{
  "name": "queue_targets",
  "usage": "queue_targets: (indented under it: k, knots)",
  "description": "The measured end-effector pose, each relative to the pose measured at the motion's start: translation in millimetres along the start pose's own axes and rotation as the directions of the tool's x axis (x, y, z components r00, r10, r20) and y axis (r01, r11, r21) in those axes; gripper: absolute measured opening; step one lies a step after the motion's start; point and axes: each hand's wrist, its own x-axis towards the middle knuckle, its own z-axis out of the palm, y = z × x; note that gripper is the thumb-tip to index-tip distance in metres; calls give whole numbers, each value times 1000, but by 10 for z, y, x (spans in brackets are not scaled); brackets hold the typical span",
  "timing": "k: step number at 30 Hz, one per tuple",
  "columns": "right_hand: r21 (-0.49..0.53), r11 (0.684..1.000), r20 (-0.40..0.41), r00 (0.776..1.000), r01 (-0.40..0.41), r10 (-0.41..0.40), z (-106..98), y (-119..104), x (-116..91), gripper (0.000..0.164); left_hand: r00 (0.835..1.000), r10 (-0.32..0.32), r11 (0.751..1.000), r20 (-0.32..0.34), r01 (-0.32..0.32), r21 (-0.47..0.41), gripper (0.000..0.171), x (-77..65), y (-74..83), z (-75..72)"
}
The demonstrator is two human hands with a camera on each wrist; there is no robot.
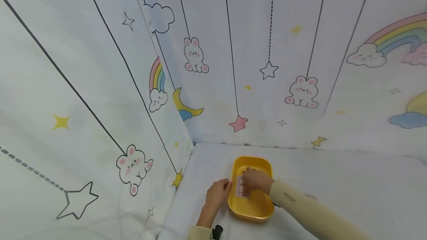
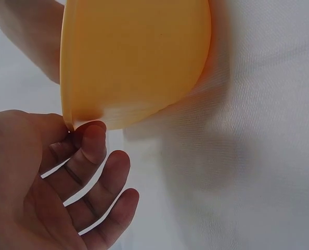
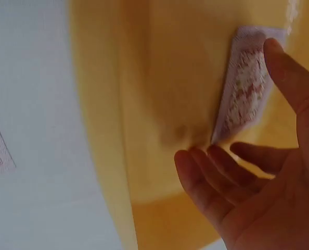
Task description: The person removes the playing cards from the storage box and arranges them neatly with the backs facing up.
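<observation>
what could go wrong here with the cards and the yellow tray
The right hand has the card deck only between fingertips and thumb, standing on edge against the yellow tray wall, so the cards may slip and fan out. The left hand touches just the tray's rim, so the tray could tip or slide on the white cloth.
</observation>
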Motion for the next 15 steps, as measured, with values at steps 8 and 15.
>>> queue_targets:
  k: [8,15]
  knots:
    - [-34,999,-57,998,-12,10,108,-2,22,76,1000,19,1000,-5,-19,14,29,3,-10,18]
    - [-18,1000,-135,991,0,-2,172,45,105,69,1000,23,1000,-4,-22,4,28,-1,-20,1]
